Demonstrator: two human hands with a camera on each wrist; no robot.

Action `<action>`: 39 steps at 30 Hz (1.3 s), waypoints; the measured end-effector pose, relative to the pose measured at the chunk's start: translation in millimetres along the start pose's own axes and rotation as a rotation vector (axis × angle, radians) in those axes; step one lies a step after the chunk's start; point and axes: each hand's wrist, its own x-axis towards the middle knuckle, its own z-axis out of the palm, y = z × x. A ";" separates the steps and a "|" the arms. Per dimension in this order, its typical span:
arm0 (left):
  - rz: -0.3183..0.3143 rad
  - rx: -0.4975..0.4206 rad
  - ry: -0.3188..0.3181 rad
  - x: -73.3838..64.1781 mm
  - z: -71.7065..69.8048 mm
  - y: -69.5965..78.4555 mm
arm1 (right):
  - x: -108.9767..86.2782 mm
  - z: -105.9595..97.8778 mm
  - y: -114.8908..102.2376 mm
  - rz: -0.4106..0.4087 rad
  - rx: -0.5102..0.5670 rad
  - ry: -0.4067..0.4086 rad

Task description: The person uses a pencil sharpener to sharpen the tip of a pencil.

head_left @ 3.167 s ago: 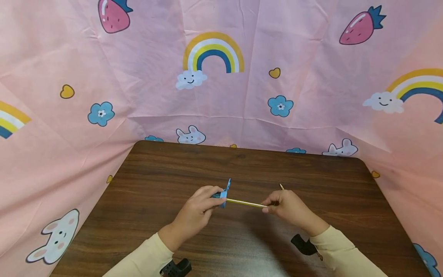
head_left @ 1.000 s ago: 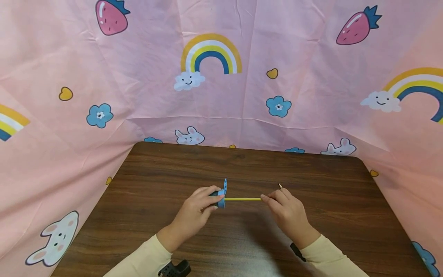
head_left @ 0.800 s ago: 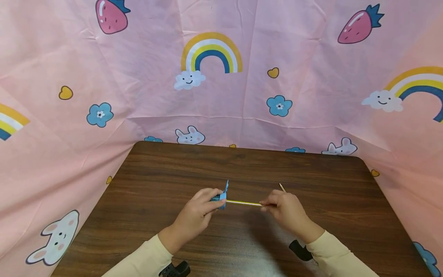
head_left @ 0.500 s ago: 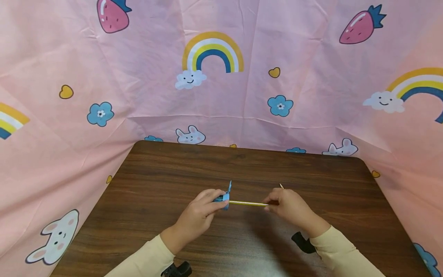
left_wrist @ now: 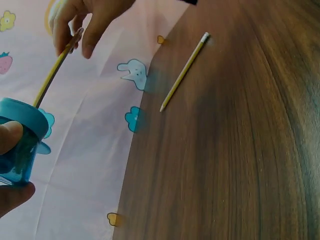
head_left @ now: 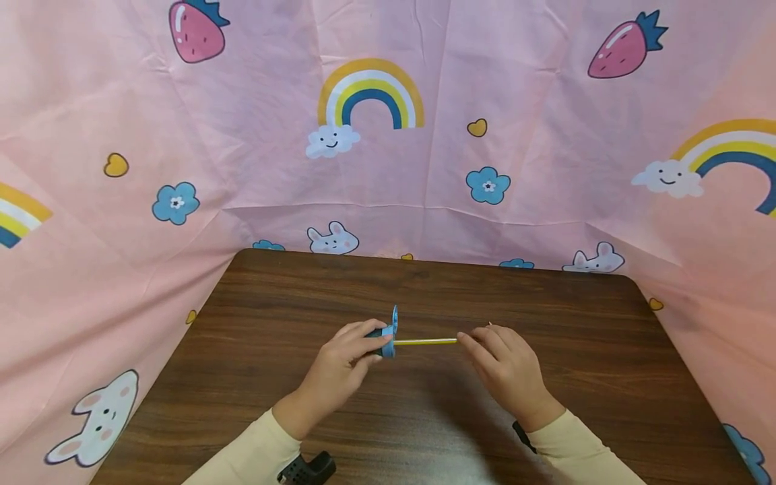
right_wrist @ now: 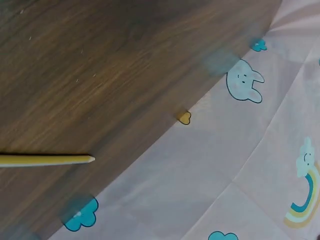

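My left hand [head_left: 333, 367] grips a blue pencil sharpener [head_left: 389, 341] with a see-through body, held sideways above the table. Its lid flap [head_left: 395, 318] stands up. A yellow striped pencil [head_left: 426, 341] runs from the sharpener's mouth toward the right, its front end hidden inside. At the pencil's far end, my right hand [head_left: 509, 370] pinches it between thumb and fingers, which the left wrist view shows from the other side. Behind that hand a second yellow pencil [left_wrist: 184, 73] lies on the table; in the head view only its tip peeks out.
The dark wood-grain table [head_left: 291, 289] has rounded far corners. A pink cloth [head_left: 273, 135] printed with rainbows, bunnies and strawberries hangs behind and at both sides. Black wrist camera mounts [head_left: 308, 468] sit under the sleeves.
The right hand has turned back and forth around the pencil's end, its knuckles now rolled toward the top. Both hands have lifted slightly. The pencil stays in the sharpener.
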 end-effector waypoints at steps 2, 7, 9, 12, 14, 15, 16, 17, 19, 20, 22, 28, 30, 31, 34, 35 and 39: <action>-0.036 -0.015 -0.023 -1.2 0.2 2.3 | -0.4 1.1 -0.5 -0.016 -0.003 0.048; -0.014 0.012 -0.052 -5.0 3.4 4.3 | 1.8 -4.7 -4.4 0.086 0.042 -0.050; 0.049 0.042 -0.038 -6.2 5.1 3.0 | 4.7 -9.0 -6.0 0.180 0.106 -0.165; 0.151 0.079 -0.006 -6.4 8.1 -0.5 | 11.8 -16.3 -5.2 0.391 0.307 -0.410; 0.200 0.096 0.007 -6.1 9.1 -2.2 | 16.6 -19.4 -1.1 0.563 0.507 -0.584; 0.222 0.105 0.009 -6.0 9.5 -3.0 | 18.7 -20.8 2.0 0.660 0.611 -0.671; 0.242 0.112 0.008 -6.2 9.7 -3.5 | 20.6 -21.8 5.3 0.751 0.710 -0.749; 0.257 0.118 0.004 -6.5 9.8 -3.8 | 21.8 -22.2 9.1 0.829 0.795 -0.815; 0.267 0.119 -0.002 -7.6 9.7 -4.2 | 23.0 -21.7 15.9 0.928 0.924 -0.908; 0.266 0.118 -0.005 -8.2 9.6 -4.5 | 23.3 -21.2 18.3 0.956 0.966 -0.934; 0.252 0.108 -0.008 -9.0 9.5 -5.0 | 24.0 -20.2 20.7 0.978 0.981 -0.962; 0.197 0.072 0.026 -6.2 10.0 -8.4 | 25.5 -20.9 10.3 0.785 0.614 -0.843; 0.162 0.063 0.036 -4.6 8.8 -8.3 | 20.9 -19.7 5.1 0.591 0.423 -0.699; 0.142 0.056 0.037 -3.7 8.0 -7.9 | 18.0 -18.5 3.2 0.490 0.330 -0.608; 0.050 0.033 0.015 -1.5 4.1 -4.6 | 9.5 -12.8 1.2 0.209 0.131 -0.319; 0.021 0.019 0.005 -0.9 3.0 -3.5 | 7.5 -10.7 1.4 0.138 0.103 -0.241; -0.105 -0.046 -0.024 0.8 0.5 1.7 | 4.7 -5.3 0.4 -0.009 0.028 -0.054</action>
